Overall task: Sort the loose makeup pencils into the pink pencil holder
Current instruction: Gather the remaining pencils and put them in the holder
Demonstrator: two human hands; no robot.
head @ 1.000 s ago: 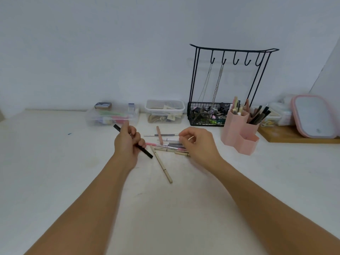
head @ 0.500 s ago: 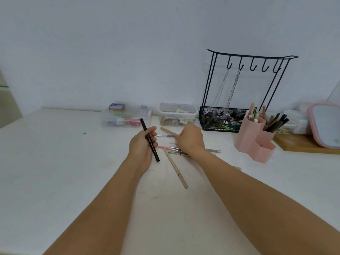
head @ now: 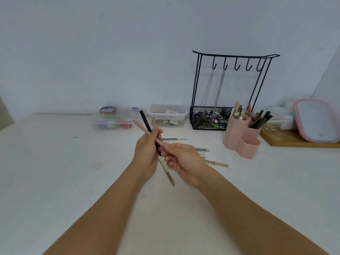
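My left hand (head: pixel 146 153) grips a black pencil (head: pixel 145 121) that points up and away. A pink pencil (head: pixel 140 127) crosses it; my right hand (head: pixel 181 161) pinches its near end, and my left fingers also touch it. Both hands hover above the white table (head: pixel 55 172). Several loose pencils lie on the table: a beige one (head: pixel 168 174) under my hands, a grey one (head: pixel 174 139) behind them, a beige one (head: pixel 218 163) and grey tips (head: pixel 202 150) to the right. The pink pencil holder (head: pixel 241 137) stands at the right with several pencils in it.
A black wire jewellery rack (head: pixel 228 85) with a basket stands behind the holder. Two clear plastic boxes (head: pixel 112 120) (head: pixel 168 115) sit along the wall. At the far right, a pink-framed mirror (head: pixel 315 120) rests on a wooden board (head: pixel 294 139).
My right hand has lifted a pink pencil off the table and brought it against the black pencil in my left hand. Both hands rose a little.
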